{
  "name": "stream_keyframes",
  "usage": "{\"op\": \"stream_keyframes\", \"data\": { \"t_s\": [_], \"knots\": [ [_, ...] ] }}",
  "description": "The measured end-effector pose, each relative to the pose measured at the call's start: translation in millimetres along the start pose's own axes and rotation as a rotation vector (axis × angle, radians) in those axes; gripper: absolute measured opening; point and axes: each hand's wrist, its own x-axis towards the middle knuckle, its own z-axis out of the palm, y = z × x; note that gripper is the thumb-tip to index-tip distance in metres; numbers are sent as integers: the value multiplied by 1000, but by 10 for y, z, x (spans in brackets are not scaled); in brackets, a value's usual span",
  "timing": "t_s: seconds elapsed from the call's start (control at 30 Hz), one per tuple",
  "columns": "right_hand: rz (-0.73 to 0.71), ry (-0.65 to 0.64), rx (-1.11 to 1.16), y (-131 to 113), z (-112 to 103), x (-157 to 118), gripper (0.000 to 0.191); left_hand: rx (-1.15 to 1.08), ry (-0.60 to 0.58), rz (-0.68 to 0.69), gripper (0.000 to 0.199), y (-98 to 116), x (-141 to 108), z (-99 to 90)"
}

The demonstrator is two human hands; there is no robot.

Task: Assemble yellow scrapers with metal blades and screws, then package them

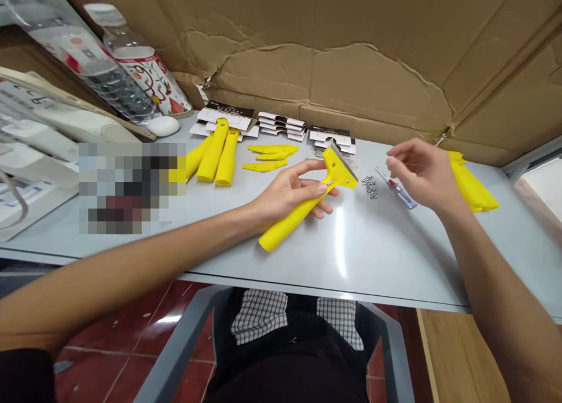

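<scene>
My left hand (292, 195) is closed around the neck of a yellow scraper (295, 218). The tool lies tilted, its wide head with a metal blade edge pointing up and right, its hollow handle end toward me. Over the table to the right, my right hand (415, 168) has thumb and fingertips drawn together in a pinch; anything between them is too small to make out. Just below it lies a screwdriver (401, 193) with a clear handle. A small heap of screws (370, 187) sits between the scraper head and the screwdriver.
Yellow scraper handles (213, 157) lie at the left, near flat yellow pieces (266, 166) and black-and-white cards (283, 125). More yellow parts (472, 183) are at the right. Bottles (147, 69) and a white mouse (163, 126) stand back left. Cardboard (307, 45) walls the back.
</scene>
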Motion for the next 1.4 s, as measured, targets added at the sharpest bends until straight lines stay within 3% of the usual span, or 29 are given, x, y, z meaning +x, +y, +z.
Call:
{"op": "stream_keyframes", "data": {
  "t_s": [0.07,0.17,0.33,0.53,0.67,0.87,1.03,1.27,1.4],
  "knots": [
    [-95,-82,-378,92,-49,22,13,-11,-36,-39,51,-28,36,-23],
    [-115,-230,-550,133,-72,29,16,5,-109,-46,47,-39,53,-46],
    [-60,-290,-572,95,-74,22,20,-25,-85,-83,52,-8,67,-64],
    [-29,-342,-613,112,-99,46,21,-136,34,-197,39,-10,111,-82],
    [-33,-366,-607,154,-112,42,21,-172,16,-202,37,-34,79,-51],
    [-51,-392,-516,256,-111,11,13,-91,8,-180,33,-44,1,31],
    [-75,-392,-426,307,-99,1,5,34,98,-151,33,-57,-13,71],
    [-75,-397,-493,282,-59,-15,13,206,90,-70,53,-92,-33,80],
    [-48,-410,-508,240,-44,-21,16,213,92,-72,50,-97,-26,78]
  ]
}}
